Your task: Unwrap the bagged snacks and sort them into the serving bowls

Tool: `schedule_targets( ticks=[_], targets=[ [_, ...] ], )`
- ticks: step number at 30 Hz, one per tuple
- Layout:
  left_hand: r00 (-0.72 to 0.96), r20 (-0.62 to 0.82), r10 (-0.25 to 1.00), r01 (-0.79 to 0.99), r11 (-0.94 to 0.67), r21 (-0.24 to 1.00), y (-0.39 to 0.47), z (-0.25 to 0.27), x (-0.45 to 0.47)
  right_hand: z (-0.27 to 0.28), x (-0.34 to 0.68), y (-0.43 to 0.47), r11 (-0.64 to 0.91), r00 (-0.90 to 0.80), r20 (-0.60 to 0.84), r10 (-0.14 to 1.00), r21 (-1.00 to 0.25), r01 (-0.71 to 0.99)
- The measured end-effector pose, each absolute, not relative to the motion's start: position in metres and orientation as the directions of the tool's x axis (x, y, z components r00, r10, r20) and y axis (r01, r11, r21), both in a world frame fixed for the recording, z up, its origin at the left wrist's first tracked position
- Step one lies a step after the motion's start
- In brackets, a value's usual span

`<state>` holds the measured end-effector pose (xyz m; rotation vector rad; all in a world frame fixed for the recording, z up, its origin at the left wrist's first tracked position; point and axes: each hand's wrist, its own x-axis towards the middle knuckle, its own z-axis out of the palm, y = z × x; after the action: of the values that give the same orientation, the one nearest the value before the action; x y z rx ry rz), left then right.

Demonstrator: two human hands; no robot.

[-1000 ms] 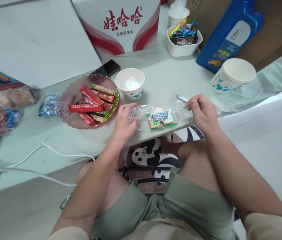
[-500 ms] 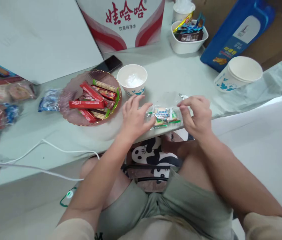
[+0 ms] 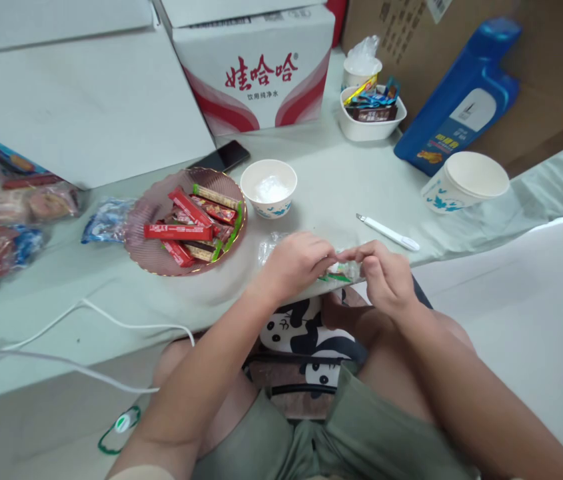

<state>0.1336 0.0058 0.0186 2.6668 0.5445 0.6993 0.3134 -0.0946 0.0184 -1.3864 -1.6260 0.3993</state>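
At the table's front edge lies a clear snack packet (image 3: 344, 273) with green trim, mostly covered by my fingers. My left hand (image 3: 298, 265) is closed, back upward, its fingertips at the packet's upper side. From the other side my right hand (image 3: 386, 273) comes in with bent fingers and thumb pinched at the same packet. The fingertips of both hands meet over it, so their exact grip is partly hidden. Crumpled clear plastic (image 3: 268, 248) sits left of my left hand. A white craft knife (image 3: 388, 232) rests on the table above my right hand.
A pink glass plate (image 3: 136, 250) holds several wrapped bars. Beside it are a paper cup (image 3: 272, 207) with clear plastic inside and a phone (image 3: 228, 155). A white tub (image 3: 368, 130), blue bottle (image 3: 461, 107) and stacked cups (image 3: 454, 190) stand at right. A white cable (image 3: 126, 325) runs left.
My hands have come together over the packet; the left moved right and its spread fingers closed. The craft knife, earlier mostly behind my right hand, now shows fully. The camera view has tilted upward.
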Motion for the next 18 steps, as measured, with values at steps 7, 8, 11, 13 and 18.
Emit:
schedule_targets(
  ticks=[7,8,11,13,18],
  targets=[
    [0.825,0.394,0.404,0.221,-0.873,0.434,0.003,0.027,0.126,0.017,0.325,-0.081,-0.014,0.075,0.012,0.997,-0.943,0.332],
    [0.826,0.393,0.403,0.229,-0.878,0.42,0.001,0.029,0.125,0.018,0.326,-0.08,-0.038,0.084,-0.011,0.996,-0.942,0.334],
    [0.824,0.39,0.412,0.26,-0.885,0.387,-0.004,0.031,0.123,0.022,0.328,-0.081,-0.038,0.09,-0.003,0.996,-0.92,0.39],
    [0.823,0.375,0.426,0.277,-0.878,0.39,-0.007,0.031,0.121,0.024,0.329,-0.083,0.003,0.093,0.049,0.994,-0.895,0.447],
    [0.85,0.277,0.448,0.364,-0.88,0.306,-0.013,0.034,0.116,0.019,0.331,-0.084,-0.014,0.137,0.068,0.988,-0.852,0.523]
  ],
)
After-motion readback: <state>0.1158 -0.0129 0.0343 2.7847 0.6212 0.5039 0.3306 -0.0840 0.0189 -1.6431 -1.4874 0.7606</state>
